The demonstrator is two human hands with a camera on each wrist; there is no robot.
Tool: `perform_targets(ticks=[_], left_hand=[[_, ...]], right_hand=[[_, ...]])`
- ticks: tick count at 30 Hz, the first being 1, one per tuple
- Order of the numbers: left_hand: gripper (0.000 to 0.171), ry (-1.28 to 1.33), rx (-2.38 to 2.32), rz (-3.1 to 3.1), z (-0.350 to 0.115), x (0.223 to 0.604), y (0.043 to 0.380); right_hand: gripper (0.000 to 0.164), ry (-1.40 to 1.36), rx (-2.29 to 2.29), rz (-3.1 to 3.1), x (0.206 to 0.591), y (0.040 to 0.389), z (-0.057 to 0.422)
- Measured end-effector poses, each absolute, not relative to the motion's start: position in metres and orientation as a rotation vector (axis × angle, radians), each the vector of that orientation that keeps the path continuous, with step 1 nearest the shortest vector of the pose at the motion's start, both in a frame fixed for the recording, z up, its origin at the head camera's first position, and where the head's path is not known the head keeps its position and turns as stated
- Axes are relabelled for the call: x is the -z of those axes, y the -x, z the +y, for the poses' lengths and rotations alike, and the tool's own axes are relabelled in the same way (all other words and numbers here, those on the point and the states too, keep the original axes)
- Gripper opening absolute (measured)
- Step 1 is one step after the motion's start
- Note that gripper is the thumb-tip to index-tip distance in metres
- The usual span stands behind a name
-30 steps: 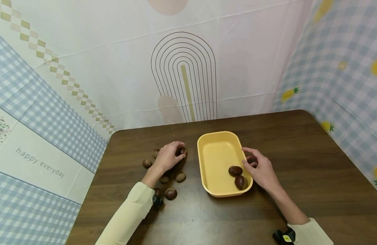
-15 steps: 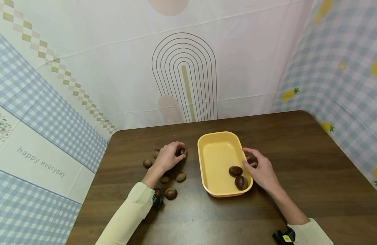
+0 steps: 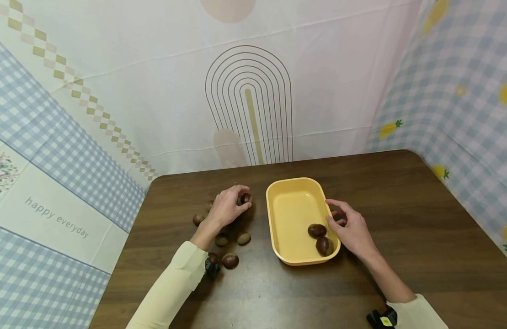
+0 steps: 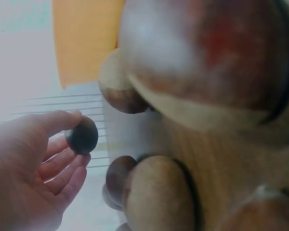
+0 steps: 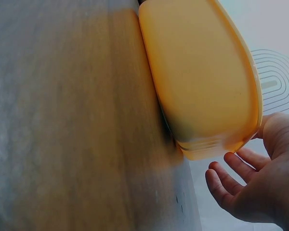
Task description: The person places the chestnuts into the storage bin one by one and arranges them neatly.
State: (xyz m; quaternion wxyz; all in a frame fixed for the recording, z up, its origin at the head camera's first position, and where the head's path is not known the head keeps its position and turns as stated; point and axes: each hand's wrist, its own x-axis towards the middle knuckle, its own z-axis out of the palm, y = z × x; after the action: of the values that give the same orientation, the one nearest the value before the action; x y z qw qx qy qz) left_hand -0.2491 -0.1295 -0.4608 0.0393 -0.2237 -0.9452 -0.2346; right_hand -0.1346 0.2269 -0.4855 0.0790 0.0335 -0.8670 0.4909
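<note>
My left hand (image 3: 226, 208) pinches a brown chestnut (image 3: 246, 198) between thumb and fingers, left of the yellow tray (image 3: 278, 228). In the left wrist view that chestnut (image 4: 83, 135) sits at the fingertips, close to the thumb. Two glossy chestnuts (image 3: 317, 230) lie inside the tray near its right wall. My right hand (image 3: 352, 228) holds the tray's right rim. In the right wrist view its thumb passes behind the rim, and a fingertip meets the outer wall of the tray (image 5: 202, 77). The other fingers are slightly bent below.
Several loose chestnuts lie around and below the left forearm, among them one chestnut (image 3: 230, 261) nearest the front and another chestnut (image 3: 243, 237) nearer the tray. All stand on a dark wooden table (image 3: 278, 292). A patterned cloth (image 3: 319, 91) hangs behind the table's far edge.
My left hand has risen slightly and shifted a little away from me with the chestnut in its fingers. The right hand and tray stay where they were.
</note>
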Motion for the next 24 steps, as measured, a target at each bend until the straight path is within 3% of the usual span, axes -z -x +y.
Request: perform_targets(ticks=[24], left_hand=[[0.043, 0.810, 0.769, -2.818, -0.103, 0.433, 0.246]], right_hand=[[0.045, -0.100, -1.464, -2.595, 0.486, 0.135, 0.227]])
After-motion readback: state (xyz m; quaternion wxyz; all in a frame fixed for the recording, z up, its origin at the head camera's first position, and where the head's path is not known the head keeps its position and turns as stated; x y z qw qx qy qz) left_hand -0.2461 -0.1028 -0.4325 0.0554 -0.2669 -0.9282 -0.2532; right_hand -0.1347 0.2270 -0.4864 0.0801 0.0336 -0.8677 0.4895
